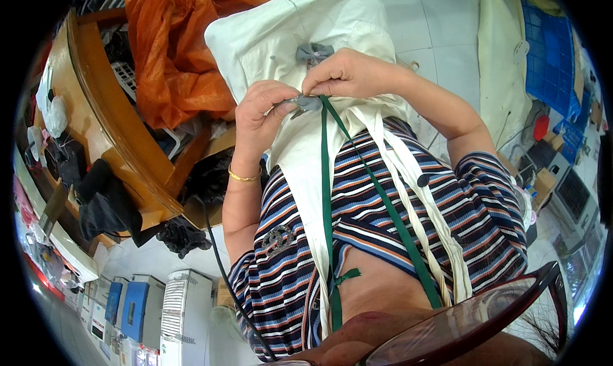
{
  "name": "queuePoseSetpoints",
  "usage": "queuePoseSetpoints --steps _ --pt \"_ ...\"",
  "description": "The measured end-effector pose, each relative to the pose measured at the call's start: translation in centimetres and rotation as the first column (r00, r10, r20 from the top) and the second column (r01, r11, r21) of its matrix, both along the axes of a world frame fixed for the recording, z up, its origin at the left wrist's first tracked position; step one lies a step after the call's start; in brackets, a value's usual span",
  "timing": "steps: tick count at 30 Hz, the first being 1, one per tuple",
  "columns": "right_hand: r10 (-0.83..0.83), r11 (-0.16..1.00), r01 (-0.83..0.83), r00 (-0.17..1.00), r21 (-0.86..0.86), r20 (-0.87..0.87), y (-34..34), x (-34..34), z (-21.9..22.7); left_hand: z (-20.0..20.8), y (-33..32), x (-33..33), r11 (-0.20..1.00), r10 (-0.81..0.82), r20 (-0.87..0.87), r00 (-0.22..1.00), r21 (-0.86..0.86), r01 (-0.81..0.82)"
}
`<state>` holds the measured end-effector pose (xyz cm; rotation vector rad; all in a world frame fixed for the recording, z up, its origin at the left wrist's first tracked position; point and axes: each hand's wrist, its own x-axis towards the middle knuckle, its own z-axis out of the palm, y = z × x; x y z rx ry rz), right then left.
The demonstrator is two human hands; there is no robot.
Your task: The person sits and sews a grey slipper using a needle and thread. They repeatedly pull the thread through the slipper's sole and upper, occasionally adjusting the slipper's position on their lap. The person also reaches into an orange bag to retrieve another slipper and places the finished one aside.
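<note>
My left hand [263, 107], with a gold bangle on its wrist, pinches a small grey piece of cloth [309, 103] between thumb and fingertips. From the right my right hand [348, 75] meets it, its thumb and fingertips closed at the upper edge of the same piece. Whether a needle or another small thing is between the fingers, I cannot tell. A green ribbon [325, 174] hung round the neck runs up to the grey piece just below the right fingertips. Beyond the hands, another grey bit of cloth [315, 51] lies on white fabric [255, 44] spread over my lap.
At the left stands a curved wooden table [105, 123], with orange sheeting [172, 53] heaped beside it. Black plastic bags [182, 235] lie below. Off-white straps [408, 168] hang down my front. A blue crate [549, 53] and pale cloth [501, 59] are at the right.
</note>
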<state>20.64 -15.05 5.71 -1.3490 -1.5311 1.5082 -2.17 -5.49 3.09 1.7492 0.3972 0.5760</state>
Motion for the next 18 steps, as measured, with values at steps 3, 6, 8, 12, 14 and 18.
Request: queuePoseSetpoints --steps 3,6,8,12,14,18 --pt "-0.02 0.99 0.025 0.999 0.138 -0.041 -0.2 -0.6 -0.9 0.2 -0.3 0.0 0.999 -0.018 0.014 1.0 -0.044 0.019" --pt "-0.026 0.994 0.029 0.999 0.11 -0.03 -0.2 -0.9 -0.4 0.2 -0.4 0.1 0.997 -0.011 0.05 0.999 -0.079 0.015" --pt "-0.033 0.993 0.035 0.999 0.11 -0.02 -0.3 -1.1 -0.2 0.4 -0.6 0.0 0.998 -0.007 0.029 1.0 -0.064 0.009" --pt "-0.028 1.0 0.028 1.0 0.003 0.003 -0.3 -1.2 0.6 0.4 -0.6 0.0 1.0 0.012 0.012 1.0 0.006 -0.012" --pt "-0.009 0.995 0.007 1.0 -0.103 -0.019 0.2 -1.1 0.7 0.7 -0.4 -0.1 0.999 0.032 -0.065 0.997 -0.037 -0.035" --pt "-0.024 0.987 0.028 0.999 -0.158 0.024 0.7 -1.6 0.6 0.7 -1.2 -1.2 0.999 0.05 -0.181 0.982 0.003 -0.05"
